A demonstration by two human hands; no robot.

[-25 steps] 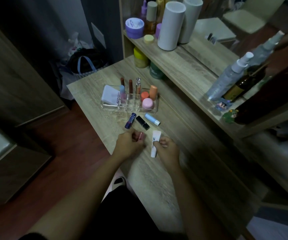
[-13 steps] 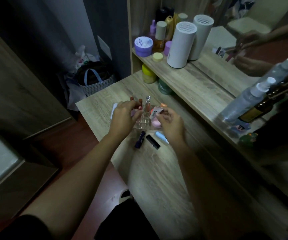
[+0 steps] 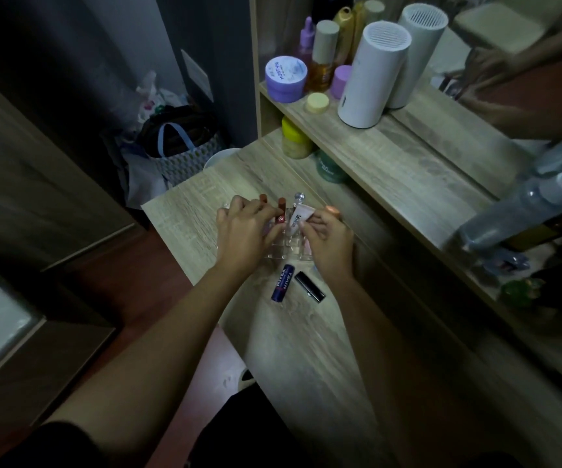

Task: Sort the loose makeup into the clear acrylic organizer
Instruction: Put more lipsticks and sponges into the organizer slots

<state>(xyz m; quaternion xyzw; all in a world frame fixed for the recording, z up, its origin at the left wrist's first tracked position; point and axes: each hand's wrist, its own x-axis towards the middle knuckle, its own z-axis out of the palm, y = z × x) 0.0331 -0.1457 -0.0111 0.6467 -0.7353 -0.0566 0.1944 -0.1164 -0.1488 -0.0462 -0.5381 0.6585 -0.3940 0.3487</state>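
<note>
The clear acrylic organizer [image 3: 284, 248] stands on the wooden table, mostly covered by my two hands. My left hand [image 3: 244, 236] holds a small red lip tube [image 3: 279, 218] over the organizer's slots. My right hand [image 3: 328, 241] pinches a white squeeze tube [image 3: 296, 221], its lower end down in a slot. Brown lipsticks [image 3: 263, 198] and a clear-capped bottle [image 3: 299, 197] stand in the back row. In front of the organizer lie a dark blue lip balm [image 3: 282, 282] and a black lipstick [image 3: 310, 287].
A raised shelf [image 3: 391, 163] runs along the right with a white cylinder [image 3: 372, 74], jars, bottles and a spray bottle [image 3: 522, 211], backed by a mirror. A yellow-lidded jar [image 3: 295, 140] and a green jar [image 3: 330, 167] sit under it. A bag [image 3: 185, 146] lies on the floor, left.
Both hands carried the red tube and the white tube from the near table up to the organizer. The white tube now stands in a slot. The view has moved closer.
</note>
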